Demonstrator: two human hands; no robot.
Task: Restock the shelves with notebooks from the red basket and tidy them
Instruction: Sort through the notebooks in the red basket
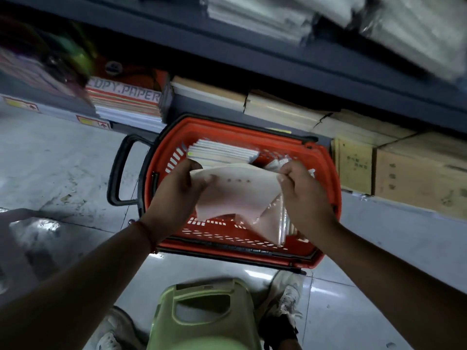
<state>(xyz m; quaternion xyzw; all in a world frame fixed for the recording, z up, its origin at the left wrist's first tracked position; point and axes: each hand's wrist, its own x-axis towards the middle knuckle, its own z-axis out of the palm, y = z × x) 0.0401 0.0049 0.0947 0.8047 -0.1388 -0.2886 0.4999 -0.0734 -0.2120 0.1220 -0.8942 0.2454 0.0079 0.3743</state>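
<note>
Both hands hold a pale pink notebook (227, 190) above the red basket (326, 173). The left hand (177, 190) grips its left edge with curled fingers, the thumb lying on the cover; the right hand (300, 190) pinches its upper right corner, so the soft cover bows between them. Clear plastic wrap (275, 218) hangs from the notebook's lower right side. Under the hands, a stack of notebooks (222, 152) lies against the basket's far wall, spines up. The basket's black handle (121, 170) sticks out on its left side over the tiled floor (63, 160). Behind the basket, the bottom shelf carries a ream marked "COPY PAPER" (126, 99), paper-wrapped bundles (278, 109) and cardboard boxes (417, 178) with unreadable print. A green plastic stool (202, 314) stands just beside the basket's near rim.
</note>
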